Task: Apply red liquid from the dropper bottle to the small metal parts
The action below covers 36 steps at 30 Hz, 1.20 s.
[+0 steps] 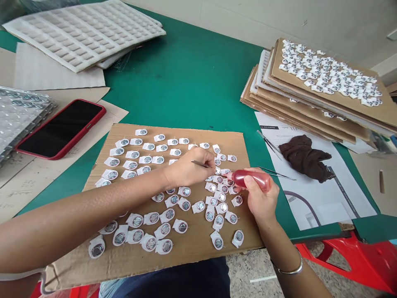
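My left hand [195, 165] is closed on metal tweezers [200, 164], whose back end pokes out; their tips are hidden by my fingers. In my right hand [262, 196] is a small squeeze bottle of red liquid [251, 179], its nozzle aimed left and down, close to my left fingertips. Both hands are over a cardboard sheet [198, 258] carrying many small white tabs with round silvery faces, such as this tab [217, 240]. Another thin pair of metal tweezers [281, 174] shows beside my right hand; whether it is held or lies on the paper I cannot tell.
More tweezers [269, 145] and a dark brown cloth [305, 157] lie on printed paper [305, 209] at right. Behind stands a stack of cardboard sheets [310, 103] with similar tabs. At left are a red-cased phone [62, 129] and a white gridded tray [83, 33]. A red stool [356, 258] is below.
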### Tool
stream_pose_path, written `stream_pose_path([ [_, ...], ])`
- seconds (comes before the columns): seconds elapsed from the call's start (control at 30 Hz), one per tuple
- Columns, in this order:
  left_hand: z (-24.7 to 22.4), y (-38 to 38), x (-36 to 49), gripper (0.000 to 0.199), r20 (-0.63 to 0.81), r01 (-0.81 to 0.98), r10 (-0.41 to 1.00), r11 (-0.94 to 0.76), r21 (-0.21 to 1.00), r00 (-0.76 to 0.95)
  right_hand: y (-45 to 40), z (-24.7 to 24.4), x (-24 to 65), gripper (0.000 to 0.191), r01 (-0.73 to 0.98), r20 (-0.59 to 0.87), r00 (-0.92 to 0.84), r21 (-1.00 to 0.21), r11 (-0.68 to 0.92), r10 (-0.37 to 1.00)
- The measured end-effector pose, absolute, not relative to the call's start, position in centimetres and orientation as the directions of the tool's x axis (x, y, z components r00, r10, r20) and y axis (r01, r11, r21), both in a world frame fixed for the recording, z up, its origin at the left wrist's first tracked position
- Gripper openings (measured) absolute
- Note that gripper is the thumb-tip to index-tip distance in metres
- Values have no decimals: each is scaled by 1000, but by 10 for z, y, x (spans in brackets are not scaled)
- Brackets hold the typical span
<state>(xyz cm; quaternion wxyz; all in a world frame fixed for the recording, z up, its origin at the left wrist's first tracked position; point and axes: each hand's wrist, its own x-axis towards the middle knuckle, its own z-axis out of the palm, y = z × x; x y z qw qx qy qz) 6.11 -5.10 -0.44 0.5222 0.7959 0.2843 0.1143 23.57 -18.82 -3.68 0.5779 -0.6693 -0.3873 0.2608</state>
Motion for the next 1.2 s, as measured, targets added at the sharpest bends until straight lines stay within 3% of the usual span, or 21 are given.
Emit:
stream_pose_path([
  [0.93,-6,-47,64,15,-133,331,590,-241,912,797,-189,-27,229,23,329,139,515,-943,-46,846],
  [1.0,-6,-48,64,15,-130,332,599,-241,912,790,-189,-27,230,24,271,129,532,-962,-25,837],
  [1.2,10,-53,55,11,-124,329,648,-205,922,751,-179,-1,253,24,-124,18,544,-987,102,839],
])
